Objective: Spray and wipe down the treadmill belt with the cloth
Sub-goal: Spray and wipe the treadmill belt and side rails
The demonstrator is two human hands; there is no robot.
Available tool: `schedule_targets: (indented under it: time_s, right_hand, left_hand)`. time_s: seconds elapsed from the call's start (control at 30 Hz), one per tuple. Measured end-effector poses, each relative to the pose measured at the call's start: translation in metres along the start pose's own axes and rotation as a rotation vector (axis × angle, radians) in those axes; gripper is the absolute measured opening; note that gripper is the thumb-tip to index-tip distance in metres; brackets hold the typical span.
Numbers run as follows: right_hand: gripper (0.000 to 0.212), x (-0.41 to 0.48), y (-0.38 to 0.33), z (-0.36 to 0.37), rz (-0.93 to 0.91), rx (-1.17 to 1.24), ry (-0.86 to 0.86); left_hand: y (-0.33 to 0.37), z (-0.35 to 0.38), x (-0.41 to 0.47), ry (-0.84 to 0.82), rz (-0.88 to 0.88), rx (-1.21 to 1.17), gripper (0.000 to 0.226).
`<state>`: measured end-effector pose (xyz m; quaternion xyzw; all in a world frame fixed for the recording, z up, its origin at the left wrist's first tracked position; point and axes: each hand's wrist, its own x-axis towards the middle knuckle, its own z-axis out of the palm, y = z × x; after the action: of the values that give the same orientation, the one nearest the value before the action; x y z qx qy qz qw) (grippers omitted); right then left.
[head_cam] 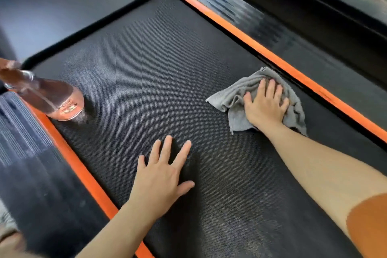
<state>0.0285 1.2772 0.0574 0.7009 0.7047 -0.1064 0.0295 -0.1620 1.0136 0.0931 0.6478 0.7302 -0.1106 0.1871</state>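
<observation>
Wiping's under way: right hand [265, 104] presses flat, fingers spread, on the grey cloth [234, 98] at three o'clock on the treadmill belt [146, 58], left hand [165, 174] braced open-fingered at six. The spray bottle [52, 96] stands at nine, so spraying looks done; most of the belt seems left to wipe.

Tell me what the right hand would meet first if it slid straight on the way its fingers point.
The right hand, flat on the grey cloth, points across the belt. Beyond the cloth's far edge it would likely meet the orange strip first, then the side rail.
</observation>
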Motion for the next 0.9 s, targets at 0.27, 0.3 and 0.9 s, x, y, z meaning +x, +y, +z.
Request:
schedule_targets:
  time_s: [0.27,0.3,0.9]
  right_hand:
    - [0.061,-0.007,-0.131,0.012,-0.361,-0.004,-0.017]
    - [0.06,-0.023,-0.137,0.018,-0.455,-0.02,-0.016]
    - [0.06,-0.174,-0.078,0.048,-0.502,-0.02,0.067]
  left_hand:
    - [0.016,-0.012,0.012,-0.126,-0.006,0.054,0.096]
    - [0.015,-0.011,0.013,-0.141,-0.012,0.041,0.098]
    - [-0.031,-0.032,-0.002,0.025,-0.09,-0.344,0.067]
